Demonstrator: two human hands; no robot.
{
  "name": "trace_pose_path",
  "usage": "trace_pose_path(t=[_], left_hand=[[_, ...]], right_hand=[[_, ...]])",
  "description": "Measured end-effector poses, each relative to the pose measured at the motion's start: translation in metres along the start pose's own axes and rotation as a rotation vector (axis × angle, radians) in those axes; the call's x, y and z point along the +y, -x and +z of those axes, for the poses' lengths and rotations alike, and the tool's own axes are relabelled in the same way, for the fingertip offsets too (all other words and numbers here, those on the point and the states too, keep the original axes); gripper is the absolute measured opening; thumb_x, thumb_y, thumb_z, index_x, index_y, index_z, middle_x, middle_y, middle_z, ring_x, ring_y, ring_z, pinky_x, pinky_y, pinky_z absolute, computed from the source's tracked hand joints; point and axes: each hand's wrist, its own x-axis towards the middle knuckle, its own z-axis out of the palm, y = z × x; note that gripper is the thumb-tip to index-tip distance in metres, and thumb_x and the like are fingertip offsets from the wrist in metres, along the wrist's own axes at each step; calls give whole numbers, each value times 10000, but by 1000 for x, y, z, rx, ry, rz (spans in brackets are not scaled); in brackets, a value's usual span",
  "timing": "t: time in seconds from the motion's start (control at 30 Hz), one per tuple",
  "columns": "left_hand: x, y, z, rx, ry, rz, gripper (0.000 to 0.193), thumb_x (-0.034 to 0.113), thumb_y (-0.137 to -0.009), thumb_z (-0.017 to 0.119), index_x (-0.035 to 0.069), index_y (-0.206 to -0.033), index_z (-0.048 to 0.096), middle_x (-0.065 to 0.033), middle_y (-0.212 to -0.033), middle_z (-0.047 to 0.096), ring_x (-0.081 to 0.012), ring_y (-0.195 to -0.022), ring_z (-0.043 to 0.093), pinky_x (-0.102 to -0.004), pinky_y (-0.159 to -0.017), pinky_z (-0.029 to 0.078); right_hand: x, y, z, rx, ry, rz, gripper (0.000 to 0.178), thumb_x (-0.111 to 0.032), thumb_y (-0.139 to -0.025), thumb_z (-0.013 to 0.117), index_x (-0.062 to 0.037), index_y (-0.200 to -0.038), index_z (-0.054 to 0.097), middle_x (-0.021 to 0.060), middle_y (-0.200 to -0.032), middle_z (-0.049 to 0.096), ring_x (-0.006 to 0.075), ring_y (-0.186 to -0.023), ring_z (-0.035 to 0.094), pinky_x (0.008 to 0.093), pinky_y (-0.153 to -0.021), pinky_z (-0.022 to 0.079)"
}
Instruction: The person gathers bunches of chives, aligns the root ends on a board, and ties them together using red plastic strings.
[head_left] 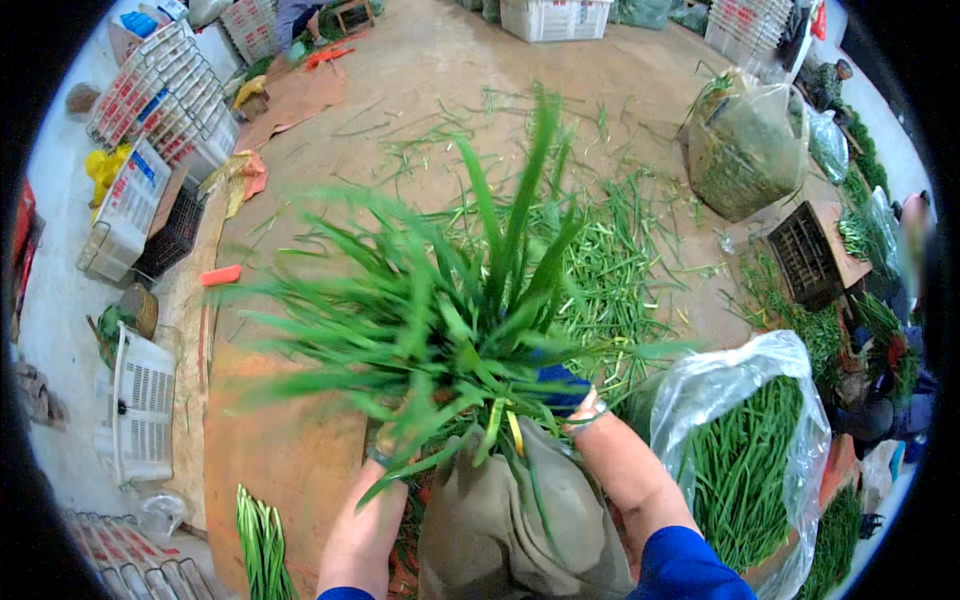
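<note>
A large loose bunch of long green leaves, garlic chives by their look [470, 290], fans out in front of me above my lap, its left side smeared by motion. My left hand [396, 438] is at the near left of the bunch, closed on it, mostly covered by leaves. From the right, my right hand [580, 402] reaches in at its base, closed on it too; a dark blue patch, perhaps a glove, shows there, and the fingers are hidden. Grey-brown cloth [510, 520] covers my lap beneath. Cut leaves [615, 260] lie scattered on the floor beyond.
At my right stands a clear plastic bag [805, 400] full of green stalks. A small bundle [262, 545] lies at near left. Stacked crates [165, 100] and a white basket [145, 405] line the left. A stuffed sack [745, 150] and dark crate [808, 255] are at right.
</note>
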Motion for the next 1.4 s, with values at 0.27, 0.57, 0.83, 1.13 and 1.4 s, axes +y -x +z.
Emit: trace_pose_path(t=[0.27,0.57,0.83,1.13,1.4], left_hand=[[-110,16,-13,91,433,-565,467,180,-841,519,71,-1273,380,-98,-1253,455,-225,-1114,462,-352,-959,365],[-99,44,-25,75,902,-661,412,215,-902,445,88,-1288,377,-102,-1257,453,-236,-1113,464,-360,-958,368],[-17,-19,2,-215,1887,-241,561,337,-861,487,124,-1326,255,-121,-1330,296,-326,-1181,341,-509,-955,327],[130,9,-5,-184,987,223,500,457,-864,440,97,-1211,448,-126,-1176,498,-310,-1019,523,-499,-827,454],[155,-5,-5,-163,922,418,504,408,-833,510,53,-1186,448,-163,-1179,487,-315,-1033,500,-495,-871,418]], right_hand=[[52,-39,-18,-146,44,42,392,-115,-821,546,-19,-1193,467,126,-1189,512,204,-1048,501,340,-904,394],[47,-17,9,-56,-420,101,466,-35,-830,531,-58,-1272,385,82,-1250,457,173,-1075,470,307,-914,403],[-5,-36,21,-150,546,-395,222,-224,-721,611,-96,-902,608,130,-813,626,300,-744,591,354,-644,468],[-103,-22,79,-160,545,-318,281,-135,-765,630,-57,-1027,565,95,-1053,574,201,-959,550,338,-827,437],[-108,-61,82,-162,753,-656,258,-118,-673,664,-71,-919,599,124,-846,622,246,-775,598,344,-656,470]])
